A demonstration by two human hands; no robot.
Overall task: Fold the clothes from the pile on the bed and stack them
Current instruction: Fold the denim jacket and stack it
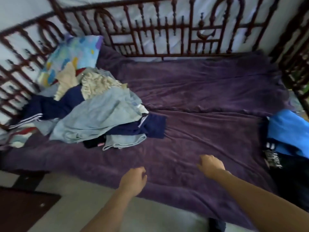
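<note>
Your left hand (133,179) is over the near edge of the purple blanket (200,101). Its fingers are loosely curled and it holds nothing.

Your right hand (211,164) is just right of the left one and a bit further in over the bed. It is palm down with the fingers drooping toward the blanket and nothing in them. It may be touching the fabric; the blur makes that hard to tell.

The pile of clothes (93,114) is ahead and to the left of your left hand, well apart from it, and unfolded.
- A light blue garment (100,118) is draped across the top.
- A navy garment (153,126) with white stripes sticks out on the side nearest your left hand.
- A denim-blue piece (123,142) pokes out of the pile's near edge.
- A cream ruffled piece (98,86) sits on the far side.

Past the pile, a patterned blue pillow (73,52) sits in the corner of the dark metal bed frame (167,30).

Well to the right of your right hand, a bright blue garment (287,131) lies on dark cloth (292,181). A black-and-white patterned item (272,158) touches its near edge.

Below and left of your left hand there is pale floor (80,195), and further left a dark furniture top (21,211).
</note>
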